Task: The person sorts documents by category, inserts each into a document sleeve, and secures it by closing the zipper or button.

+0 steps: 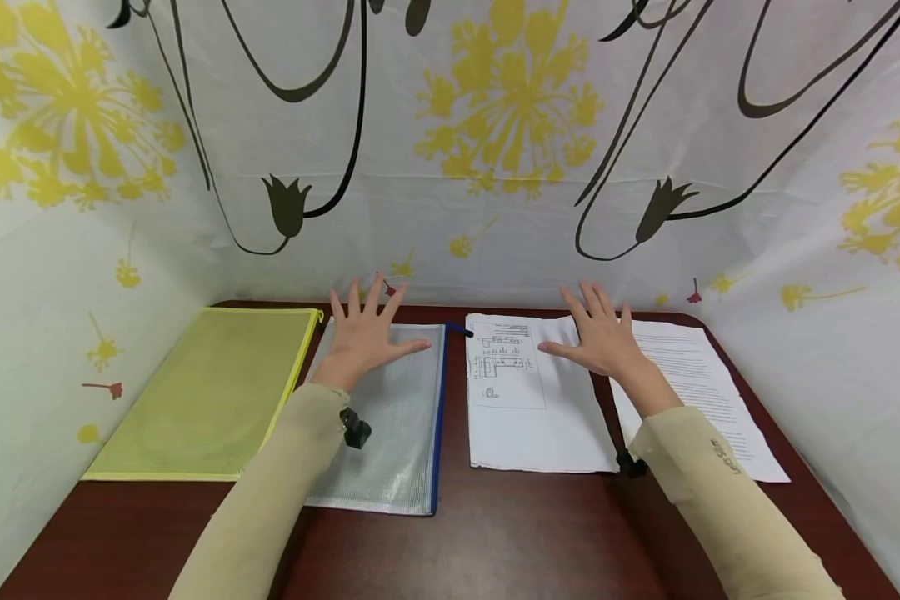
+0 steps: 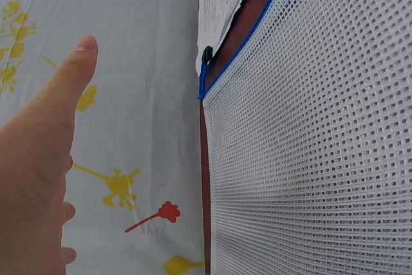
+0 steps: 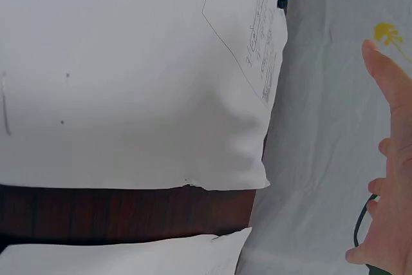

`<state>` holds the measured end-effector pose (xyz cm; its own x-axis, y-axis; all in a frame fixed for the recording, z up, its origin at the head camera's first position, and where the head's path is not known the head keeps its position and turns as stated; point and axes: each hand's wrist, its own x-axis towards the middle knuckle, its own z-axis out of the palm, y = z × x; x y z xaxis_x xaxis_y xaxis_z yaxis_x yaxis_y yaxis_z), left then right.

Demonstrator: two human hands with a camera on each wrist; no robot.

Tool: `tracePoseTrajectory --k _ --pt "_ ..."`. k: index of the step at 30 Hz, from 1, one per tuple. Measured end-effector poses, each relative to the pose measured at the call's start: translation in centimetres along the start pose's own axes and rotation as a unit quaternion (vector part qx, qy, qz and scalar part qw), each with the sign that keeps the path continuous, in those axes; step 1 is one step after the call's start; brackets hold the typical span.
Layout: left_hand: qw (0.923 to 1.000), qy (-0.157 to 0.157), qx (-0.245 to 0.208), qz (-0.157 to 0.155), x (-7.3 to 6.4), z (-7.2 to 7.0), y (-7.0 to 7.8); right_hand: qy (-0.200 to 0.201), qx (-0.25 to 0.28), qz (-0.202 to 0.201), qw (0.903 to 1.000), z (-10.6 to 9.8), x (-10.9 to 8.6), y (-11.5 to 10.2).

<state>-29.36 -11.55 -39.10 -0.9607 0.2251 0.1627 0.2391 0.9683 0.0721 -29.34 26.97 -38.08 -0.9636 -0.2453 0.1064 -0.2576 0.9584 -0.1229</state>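
Observation:
My left hand (image 1: 363, 337) is held with fingers spread above the far part of a mesh zip pouch (image 1: 390, 433) with a blue zipper edge. It holds nothing; in the left wrist view its thumb (image 2: 67, 82) points up, apart from the pouch. Over the right side of a paper sheet with line drawings (image 1: 510, 433) my right hand (image 1: 603, 337) is spread too, with nothing in it. The right wrist view shows that hand (image 3: 393, 178) at the right edge, and a soft shadow falls on the paper sheet (image 3: 129, 94).
A yellow mesh zip pouch (image 1: 202, 392) lies at the left of the dark wooden table (image 1: 525, 525). Farther right is a sheet of printed text (image 1: 705, 400), partly behind my right arm. A white cloth with printed flowers (image 1: 435, 225) stands around the table's back and sides.

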Motion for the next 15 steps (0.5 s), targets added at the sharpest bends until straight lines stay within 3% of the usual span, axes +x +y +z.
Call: tracePoseTrajectory --k 15 --pt "1.0 0.004 -0.005 0.002 -0.16 -0.21 0.16 -0.002 0.01 -0.01 0.9999 0.35 -0.64 0.61"
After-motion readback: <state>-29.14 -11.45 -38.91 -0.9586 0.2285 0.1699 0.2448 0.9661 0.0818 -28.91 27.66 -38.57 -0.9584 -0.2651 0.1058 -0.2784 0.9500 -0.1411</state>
